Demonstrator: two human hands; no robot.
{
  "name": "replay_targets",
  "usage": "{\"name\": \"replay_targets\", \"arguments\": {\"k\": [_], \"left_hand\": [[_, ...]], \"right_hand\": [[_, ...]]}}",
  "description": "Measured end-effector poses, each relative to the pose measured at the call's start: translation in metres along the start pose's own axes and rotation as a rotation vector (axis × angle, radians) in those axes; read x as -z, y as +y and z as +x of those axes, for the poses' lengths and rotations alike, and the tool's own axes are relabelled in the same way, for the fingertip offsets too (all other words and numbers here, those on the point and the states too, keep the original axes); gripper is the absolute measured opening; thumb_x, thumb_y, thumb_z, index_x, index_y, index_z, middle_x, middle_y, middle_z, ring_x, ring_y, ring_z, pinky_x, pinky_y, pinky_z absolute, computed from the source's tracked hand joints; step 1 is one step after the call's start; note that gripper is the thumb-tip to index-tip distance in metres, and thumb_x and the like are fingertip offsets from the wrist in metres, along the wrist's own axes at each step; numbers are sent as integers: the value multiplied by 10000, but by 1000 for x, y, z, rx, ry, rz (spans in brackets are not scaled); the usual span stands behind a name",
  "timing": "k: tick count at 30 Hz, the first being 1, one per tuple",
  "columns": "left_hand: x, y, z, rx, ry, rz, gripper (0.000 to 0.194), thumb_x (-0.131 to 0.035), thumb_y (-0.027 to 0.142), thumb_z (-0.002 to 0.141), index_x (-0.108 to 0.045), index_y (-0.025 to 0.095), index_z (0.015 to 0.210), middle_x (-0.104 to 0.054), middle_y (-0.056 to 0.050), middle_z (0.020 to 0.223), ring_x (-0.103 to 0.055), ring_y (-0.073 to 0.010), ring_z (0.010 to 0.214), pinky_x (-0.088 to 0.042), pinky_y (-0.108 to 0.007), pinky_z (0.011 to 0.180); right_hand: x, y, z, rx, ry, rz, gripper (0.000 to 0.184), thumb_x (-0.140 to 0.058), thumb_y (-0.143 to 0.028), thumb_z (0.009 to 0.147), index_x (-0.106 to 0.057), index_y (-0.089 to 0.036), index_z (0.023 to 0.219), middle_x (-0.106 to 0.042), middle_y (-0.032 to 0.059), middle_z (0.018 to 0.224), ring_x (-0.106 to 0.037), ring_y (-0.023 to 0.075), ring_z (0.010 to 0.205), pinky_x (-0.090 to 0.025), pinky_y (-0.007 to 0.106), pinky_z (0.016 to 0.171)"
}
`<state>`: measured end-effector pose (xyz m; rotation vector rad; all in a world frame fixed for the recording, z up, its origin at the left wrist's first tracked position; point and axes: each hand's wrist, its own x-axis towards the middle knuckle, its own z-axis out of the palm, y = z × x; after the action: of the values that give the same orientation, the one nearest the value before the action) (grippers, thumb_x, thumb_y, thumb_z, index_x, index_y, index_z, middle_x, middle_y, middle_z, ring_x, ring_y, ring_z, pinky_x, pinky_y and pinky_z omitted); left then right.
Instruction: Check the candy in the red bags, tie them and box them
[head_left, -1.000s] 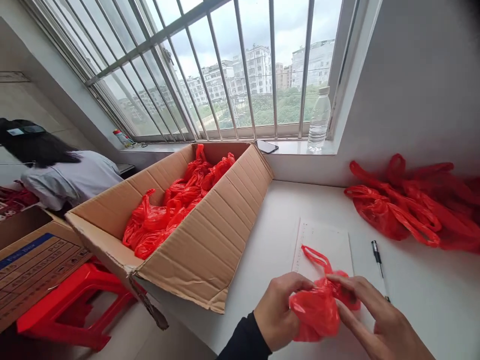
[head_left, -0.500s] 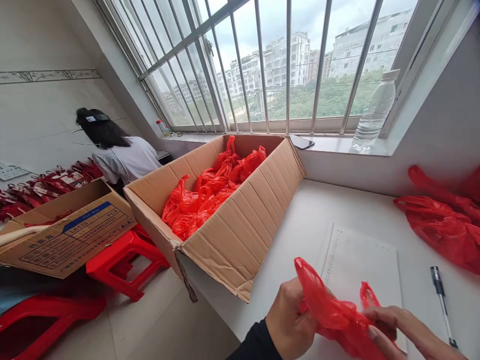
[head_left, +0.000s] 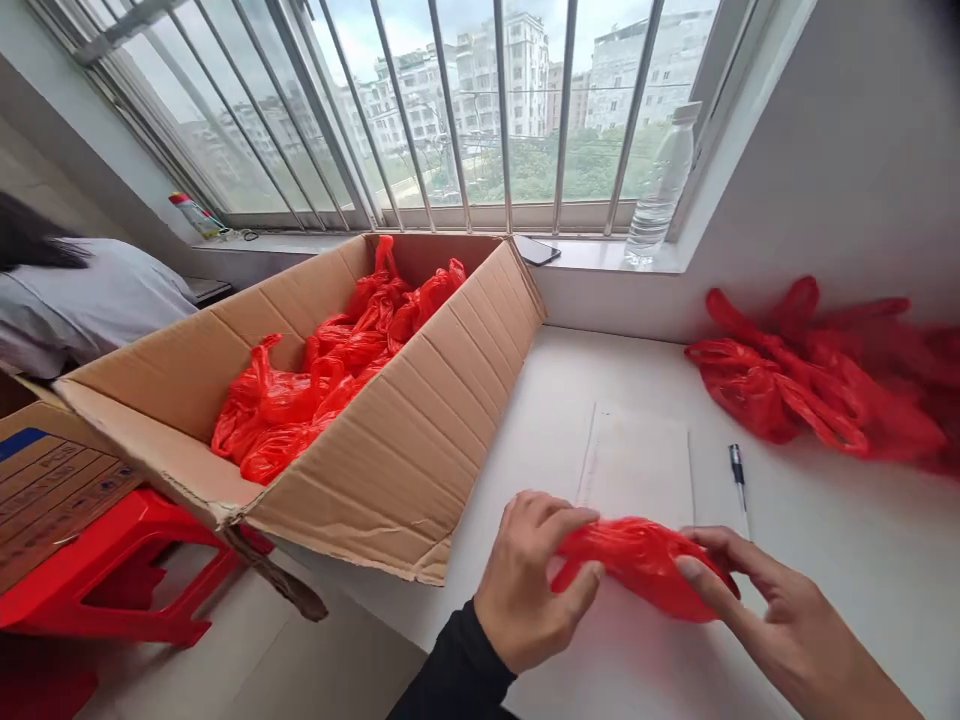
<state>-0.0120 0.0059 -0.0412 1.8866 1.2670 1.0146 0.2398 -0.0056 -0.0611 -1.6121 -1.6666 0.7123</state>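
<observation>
A crumpled red plastic bag (head_left: 637,560) is held low over the white table (head_left: 570,390), stretched between both of my hands. My left hand (head_left: 529,580) pinches its left end with thumb and fingers closed. My right hand (head_left: 780,625) grips the right end, thumb on the bag and fingers curled behind it. Just beyond the bag lies a sheet of paper (head_left: 637,455) with a pen (head_left: 739,475) beside it.
An open cardboard box (head_left: 390,470) with several red bags (head_left: 330,360) stands to the left. A pile of red bags (head_left: 817,385) lies at the right. A water bottle (head_left: 660,190) and a phone (head_left: 536,250) sit on the sill. Another person (head_left: 82,300), a red stool (head_left: 112,580) and a second carton (head_left: 45,500) are at left.
The bag's loose handles have been drawn in and the bag is now bunched flatter between my hands. My view has swung back to the right.
</observation>
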Motion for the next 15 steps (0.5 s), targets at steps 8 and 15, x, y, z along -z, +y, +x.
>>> {"name": "replay_targets", "arguments": {"k": [8,15], "left_hand": [[9,-20,9,204,171,-133,232,-527,346,986,-639,195,1122,-680,-72,1072,-613,-234,1016,-448,-344,885],[5,15,17,104,245,-69,94,-614,319,942,-680,254,957,-615,2,897,-553,-164,809,-425,-279,767]], "right_hand": [[27,19,5,-161,67,300,284,-509,-492,992,-554,-225,1078,-631,24,914,-606,186,807,-508,283,695],[24,1,4,-171,101,325,301,-546,-522,964,-585,-225,931,-615,12,859,-592,197,792,-496,304,692]]}}
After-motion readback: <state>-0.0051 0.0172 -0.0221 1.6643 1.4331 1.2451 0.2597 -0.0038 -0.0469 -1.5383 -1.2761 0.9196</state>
